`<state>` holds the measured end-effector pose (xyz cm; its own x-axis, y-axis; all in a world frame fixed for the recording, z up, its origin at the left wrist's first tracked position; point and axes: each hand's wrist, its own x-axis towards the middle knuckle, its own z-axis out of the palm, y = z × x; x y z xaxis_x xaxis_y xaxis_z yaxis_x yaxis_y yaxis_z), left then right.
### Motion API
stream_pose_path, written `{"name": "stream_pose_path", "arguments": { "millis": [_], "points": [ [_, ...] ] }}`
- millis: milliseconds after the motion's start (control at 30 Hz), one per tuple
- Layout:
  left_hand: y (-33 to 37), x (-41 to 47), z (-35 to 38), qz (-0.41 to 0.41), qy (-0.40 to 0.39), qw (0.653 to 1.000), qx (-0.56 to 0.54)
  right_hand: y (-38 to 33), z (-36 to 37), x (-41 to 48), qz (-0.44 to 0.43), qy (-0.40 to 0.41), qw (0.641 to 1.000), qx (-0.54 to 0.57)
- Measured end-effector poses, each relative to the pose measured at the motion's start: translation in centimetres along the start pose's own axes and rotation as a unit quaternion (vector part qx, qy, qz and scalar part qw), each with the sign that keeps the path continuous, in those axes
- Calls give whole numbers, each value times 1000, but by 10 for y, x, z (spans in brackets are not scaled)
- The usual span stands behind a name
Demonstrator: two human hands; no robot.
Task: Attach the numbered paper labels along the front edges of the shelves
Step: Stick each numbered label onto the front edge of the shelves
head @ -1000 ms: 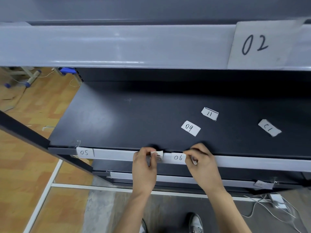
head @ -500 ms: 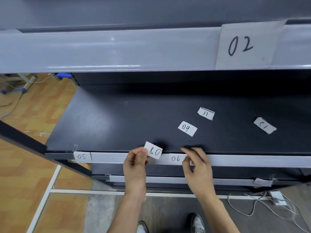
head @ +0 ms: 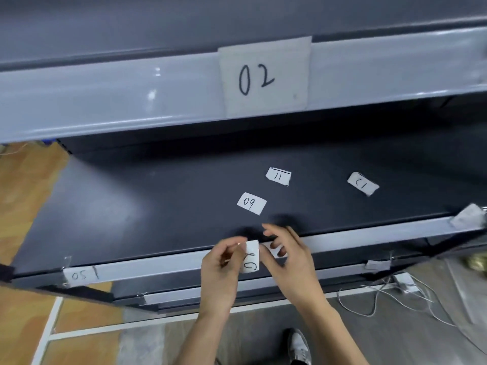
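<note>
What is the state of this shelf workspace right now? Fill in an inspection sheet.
Surface: dark shelf with a grey front edge.
Job's things: label 02 fixed on the upper shelf edge; label 05 on the front edge at left; label 09, label 11 and label 12 loose on the shelf.
Clutter: paper scrap at the edge's right end.
Grippers: left hand pinches the held label, which seems to read 08; right hand beside it, holding nothing seen.
Cables: white adapter and cables on the floor at right.
Surroundings: wood-pattern floor; a shoe.
</note>
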<state>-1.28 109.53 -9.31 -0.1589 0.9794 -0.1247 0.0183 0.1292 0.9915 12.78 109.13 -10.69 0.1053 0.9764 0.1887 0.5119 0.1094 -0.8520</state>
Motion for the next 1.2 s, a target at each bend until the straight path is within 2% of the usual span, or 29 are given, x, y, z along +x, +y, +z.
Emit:
{"name": "stream_pose_path", "arguments": {
  "millis": [133, 367, 533, 667, 767, 1033, 1200],
  "points": [
    [4, -1, 40, 37, -63, 994, 78, 16, -35, 3, 9, -20, 1000, -6],
    [4, -6, 125, 56, -127, 987, 87, 51, -109, 7, 35, -23, 999, -33],
    [8, -11, 174, 95, -147, 976, 126, 80, -163, 6, 68, 56, 995, -51],
    [-8, -12, 192, 163, -162, 940, 253, 108, -194, 9, 131, 127, 981, -59],
    [-17, -16, 196, 229, -147, 913, 305, 119, -206, 16, 149, 143, 978, -32],
    [-21, -22, 197, 244, -126, 910, 311, 131, -197, 35, 62, 84, 991, -85],
    [-20, -28, 194, 230, -137, 910, 318, 131, -189, 46, 44, 86, 992, -77]
  ]
}}
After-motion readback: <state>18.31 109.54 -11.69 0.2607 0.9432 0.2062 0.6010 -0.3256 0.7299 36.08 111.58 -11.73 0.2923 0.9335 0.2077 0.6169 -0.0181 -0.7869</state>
